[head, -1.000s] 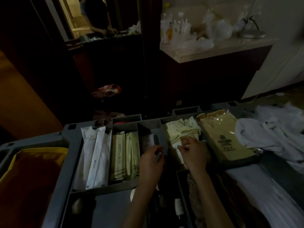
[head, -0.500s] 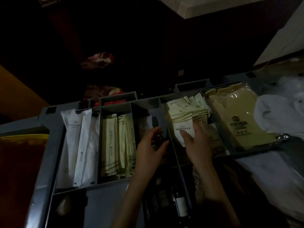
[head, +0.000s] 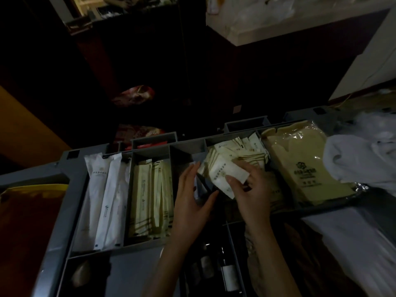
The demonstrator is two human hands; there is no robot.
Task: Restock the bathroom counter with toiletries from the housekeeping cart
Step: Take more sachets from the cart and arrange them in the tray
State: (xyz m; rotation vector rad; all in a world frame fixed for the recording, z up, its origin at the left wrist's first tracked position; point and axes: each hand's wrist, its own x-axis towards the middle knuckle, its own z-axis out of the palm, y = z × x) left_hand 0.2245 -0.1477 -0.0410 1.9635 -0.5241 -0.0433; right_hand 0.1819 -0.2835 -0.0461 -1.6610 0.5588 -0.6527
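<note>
The grey housekeeping cart (head: 70, 181) fills the lower view, its top tray split into compartments. My right hand (head: 250, 194) grips a small stack of cream toiletry packets (head: 220, 172), lifted a little above the pile of like packets (head: 246, 153) in the middle right compartment. My left hand (head: 192, 198) hovers beside the stack with fingers spread, fingertips near its left edge. The pale bathroom counter (head: 278, 31) lies far off at the top right.
Long white sachets (head: 105, 196) and cream sachets (head: 150, 196) fill the left compartments. A large cream bag (head: 300, 166) and white linen (head: 360, 161) lie to the right. Dark bottles (head: 227, 273) stand below my wrists. A yellow-rimmed bag (head: 27, 211) hangs at left.
My right hand has picked a stack of cream packets out of the pile and raised it. My left hand has opened and moved toward the stack. The view tilted up slightly.
</note>
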